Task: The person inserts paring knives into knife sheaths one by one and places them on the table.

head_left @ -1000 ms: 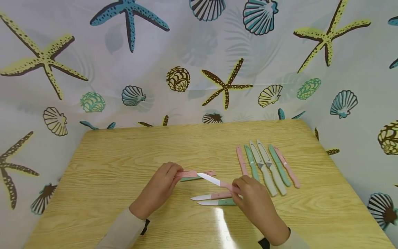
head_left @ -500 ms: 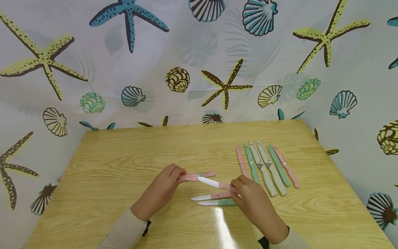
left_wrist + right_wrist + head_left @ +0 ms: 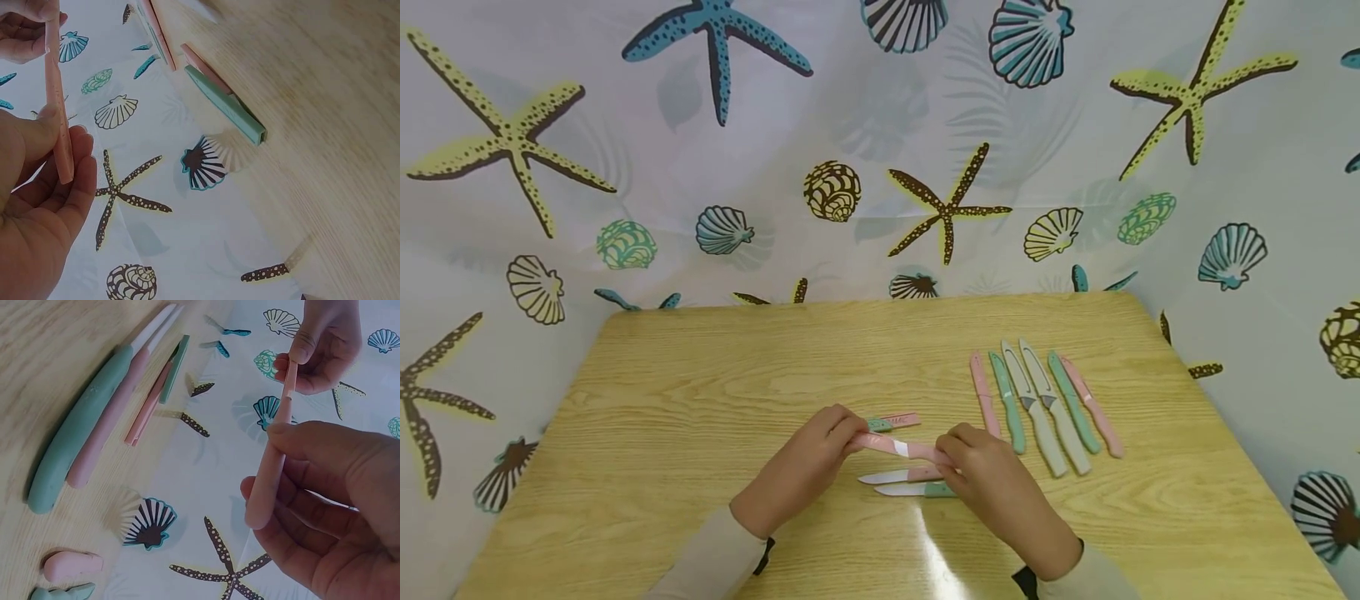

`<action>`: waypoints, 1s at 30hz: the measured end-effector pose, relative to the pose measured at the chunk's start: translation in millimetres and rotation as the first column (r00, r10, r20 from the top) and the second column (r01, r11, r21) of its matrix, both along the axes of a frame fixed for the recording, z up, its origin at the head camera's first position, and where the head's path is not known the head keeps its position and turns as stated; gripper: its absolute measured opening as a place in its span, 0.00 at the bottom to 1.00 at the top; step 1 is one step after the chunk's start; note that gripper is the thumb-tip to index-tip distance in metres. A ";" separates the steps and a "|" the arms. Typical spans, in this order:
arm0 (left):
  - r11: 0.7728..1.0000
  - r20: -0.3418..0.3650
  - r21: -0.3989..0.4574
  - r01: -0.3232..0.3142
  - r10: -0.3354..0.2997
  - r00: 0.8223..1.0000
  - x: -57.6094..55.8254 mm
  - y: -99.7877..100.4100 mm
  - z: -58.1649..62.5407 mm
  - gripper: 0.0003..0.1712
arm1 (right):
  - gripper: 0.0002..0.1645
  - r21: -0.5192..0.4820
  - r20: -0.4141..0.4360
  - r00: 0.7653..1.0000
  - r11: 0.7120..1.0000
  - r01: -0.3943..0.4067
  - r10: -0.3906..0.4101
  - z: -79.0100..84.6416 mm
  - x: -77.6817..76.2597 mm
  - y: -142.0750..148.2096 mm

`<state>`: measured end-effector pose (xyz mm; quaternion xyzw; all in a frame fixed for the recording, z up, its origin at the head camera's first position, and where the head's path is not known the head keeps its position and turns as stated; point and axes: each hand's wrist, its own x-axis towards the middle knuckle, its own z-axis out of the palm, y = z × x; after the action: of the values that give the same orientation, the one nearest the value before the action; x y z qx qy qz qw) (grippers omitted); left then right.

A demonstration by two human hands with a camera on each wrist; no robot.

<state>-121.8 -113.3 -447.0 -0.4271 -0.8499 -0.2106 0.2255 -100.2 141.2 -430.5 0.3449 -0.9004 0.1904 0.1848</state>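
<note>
In the head view my left hand [image 3: 805, 467] holds a pink blade sheath [image 3: 877, 442] over the middle of the table. My right hand [image 3: 996, 483] grips the pink handle of a paring knife [image 3: 928, 453]. Most of its white blade is inside the sheath, with a short strip showing near the handle. The left wrist view shows thumb and fingers pinching the sheath [image 3: 60, 140]. In the right wrist view the handle [image 3: 265, 487] lies between thumb and curled fingers. Below the hands lie a bare pink-handled knife [image 3: 920, 475] and a bare green-handled knife [image 3: 934, 490], side by side.
A green sheath [image 3: 878, 425] and another pink sheath [image 3: 905, 419] lie together just behind the hands. Several sheathed knives stand in a row at the right: pink [image 3: 981, 383], green [image 3: 1009, 404], white [image 3: 1043, 433] and more. A patterned cloth [image 3: 850, 108] rises behind the table.
The pink knife's blade has moved from the sheath's mouth to mostly inside it. My hands have come closer together, both slightly lower in view.
</note>
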 end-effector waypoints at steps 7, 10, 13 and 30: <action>1.000 0.001 -0.010 -0.004 0.004 1.000 0.8 3.1 -3.9 0.10 | 0.09 0.015 -0.011 1.000 1.000 -0.011 0.011 -0.8 -1.1 -4.3; 1.000 0.011 -0.009 -0.008 0.009 1.000 0.8 2.9 -4.4 0.10 | 0.08 0.007 0.018 1.000 1.000 -0.006 0.006 -1.2 -1.4 -4.7; 1.000 0.030 0.005 -0.003 0.003 1.000 0.3 3.6 -3.9 0.10 | 0.10 -0.012 0.069 0.998 1.000 0.015 -0.014 -2.1 -1.8 -4.5; 0.998 0.058 0.042 -0.037 0.034 0.998 -11.3 16.4 -4.6 0.22 | 0.10 0.013 0.102 0.986 0.991 0.131 -0.131 2.5 -10.2 31.8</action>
<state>-133.2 -96.9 -451.7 -0.4009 -0.8587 -0.2369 0.2138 -110.4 173.0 -428.0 0.2753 -0.9299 0.1927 0.1494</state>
